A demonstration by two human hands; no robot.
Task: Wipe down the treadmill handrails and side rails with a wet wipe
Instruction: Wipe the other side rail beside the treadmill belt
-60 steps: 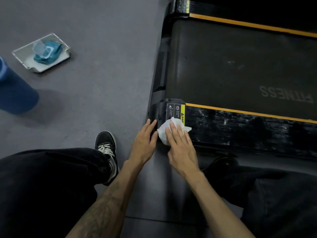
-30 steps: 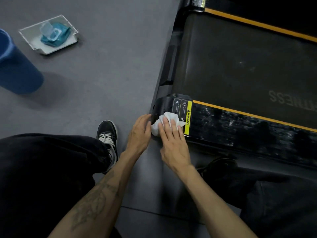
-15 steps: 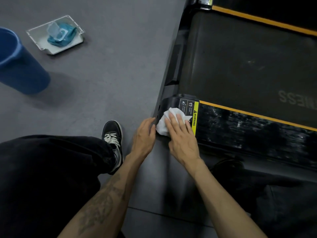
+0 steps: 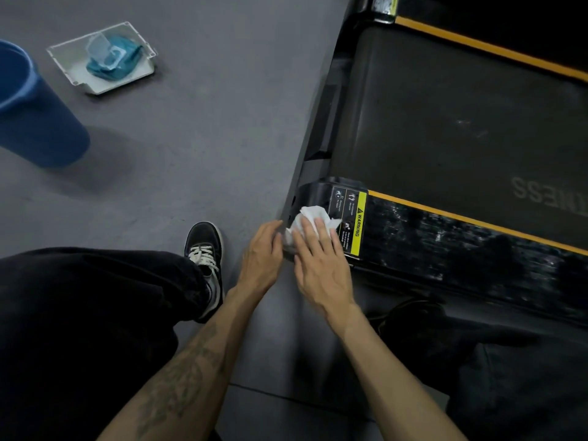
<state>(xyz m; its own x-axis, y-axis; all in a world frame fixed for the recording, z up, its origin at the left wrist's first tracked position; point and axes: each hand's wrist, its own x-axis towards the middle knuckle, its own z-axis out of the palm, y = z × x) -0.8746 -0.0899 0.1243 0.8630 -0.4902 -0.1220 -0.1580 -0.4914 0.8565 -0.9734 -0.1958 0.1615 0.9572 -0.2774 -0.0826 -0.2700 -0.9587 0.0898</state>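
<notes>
Right hand (image 4: 321, 265), fingers flat, presses wet wipe (image 4: 310, 218) on side rail end cap (image 4: 315, 195); left hand (image 4: 262, 259) open alongside; risk: wipe snagging warning label (image 4: 354, 224) edge.

The wet wipe (image 4: 310, 218) is white. It lies on the black end cap (image 4: 313, 194) of the treadmill side rail (image 4: 471, 249), which is glossy black and edged with an orange stripe (image 4: 471, 219). The warning label (image 4: 350, 224) is black with white pictograms and a yellow band bearing black lettering. The belt (image 4: 445, 116) is dull charcoal with pale grey lettering. The floor (image 4: 197, 128) is plain mid grey. The bucket (image 4: 35, 122) is blue. The tray (image 4: 127, 85) is white and holds a teal wipe packet (image 4: 124, 60) with a pale translucent flap. The shoe (image 4: 205, 249) is black with white laces and a white sole edge. The trousers (image 4: 89, 313) are black. The left forearm (image 4: 184, 380) carries a dark tattoo.
</notes>
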